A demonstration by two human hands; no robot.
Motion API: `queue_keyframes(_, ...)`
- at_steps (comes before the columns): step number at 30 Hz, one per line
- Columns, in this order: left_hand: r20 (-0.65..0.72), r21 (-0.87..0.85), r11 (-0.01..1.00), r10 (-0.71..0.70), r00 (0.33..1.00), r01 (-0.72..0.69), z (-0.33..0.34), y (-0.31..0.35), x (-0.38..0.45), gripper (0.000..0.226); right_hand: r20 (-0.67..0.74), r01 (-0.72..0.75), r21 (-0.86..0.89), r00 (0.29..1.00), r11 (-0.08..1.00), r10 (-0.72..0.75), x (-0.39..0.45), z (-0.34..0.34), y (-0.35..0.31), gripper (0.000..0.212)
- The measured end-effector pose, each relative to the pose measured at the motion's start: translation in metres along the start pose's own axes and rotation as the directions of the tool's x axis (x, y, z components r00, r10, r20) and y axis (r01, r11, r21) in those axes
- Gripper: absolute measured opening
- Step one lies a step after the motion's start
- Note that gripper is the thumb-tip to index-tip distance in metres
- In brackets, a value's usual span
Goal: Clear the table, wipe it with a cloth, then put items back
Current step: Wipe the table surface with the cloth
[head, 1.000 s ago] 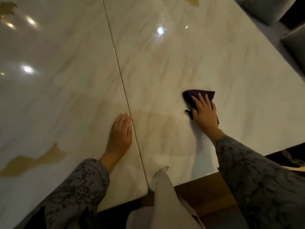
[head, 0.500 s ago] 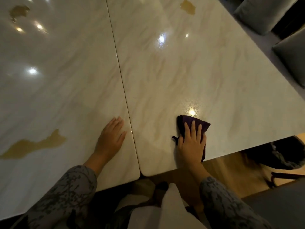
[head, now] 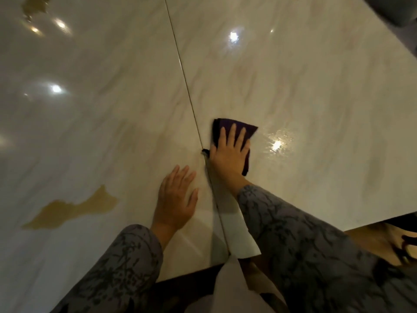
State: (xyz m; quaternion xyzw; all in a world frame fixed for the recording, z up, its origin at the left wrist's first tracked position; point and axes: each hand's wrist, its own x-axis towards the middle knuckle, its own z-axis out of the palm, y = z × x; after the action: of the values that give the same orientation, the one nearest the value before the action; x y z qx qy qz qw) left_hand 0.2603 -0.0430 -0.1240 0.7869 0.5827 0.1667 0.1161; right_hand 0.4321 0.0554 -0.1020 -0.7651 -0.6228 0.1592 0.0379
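Observation:
A glossy pale marble table (head: 316, 86) fills the view, split by a thin seam running from the top middle down to the near edge. My right hand (head: 229, 152) presses flat, fingers straight, on a dark purple cloth (head: 234, 127) just right of the seam. A wet patch glistens on the marble right of the cloth. My left hand (head: 177, 197) rests flat on the table just left of the seam, close beside my right wrist.
Tan inlay patches (head: 74, 208) mark the marble at lower left, another patch (head: 33, 5) at top left. A grey cushioned seat (head: 392, 10) shows at top right. A white cloth piece (head: 239, 236) hangs from my front over the near table edge.
My right hand has slid the purple cloth leftward across the right slab, from well right of the seam to right beside it. My left hand stays flat near the seam.

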Motion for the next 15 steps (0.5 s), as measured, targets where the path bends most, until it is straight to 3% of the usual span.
queue_keyframes(5, 0.012, -0.113, 0.994, -0.009, 1.000, 0.011, 0.000, -0.003, 0.000, 0.047, 0.113, 0.240, -0.079, 0.966, 0.967, -0.231, 0.034, 0.002, -0.051, 0.063)
queue_keyframes(8, -0.015, -0.189, 0.981, -0.037, 0.999, 0.033, 0.002, -0.002, 0.000, 0.048, 0.120, 0.306, -0.063, 0.947, 0.950, -0.297, 0.033, 0.002, -0.053, 0.061)
queue_keyframes(11, -0.042, -0.277, 0.958, -0.092, 0.995, 0.077, 0.004, -0.002, 0.001, 0.047, 0.083, 0.312, -0.005, 0.947, 0.950, -0.311, 0.013, 0.004, -0.041, 0.060)
queue_keyframes(15, -0.047, -0.386, 0.916, -0.139, 0.989, 0.111, 0.001, -0.004, 0.001, 0.047, 0.030, 0.184, 0.003, 0.982, 0.983, -0.184, -0.032, 0.010, -0.029, 0.060)
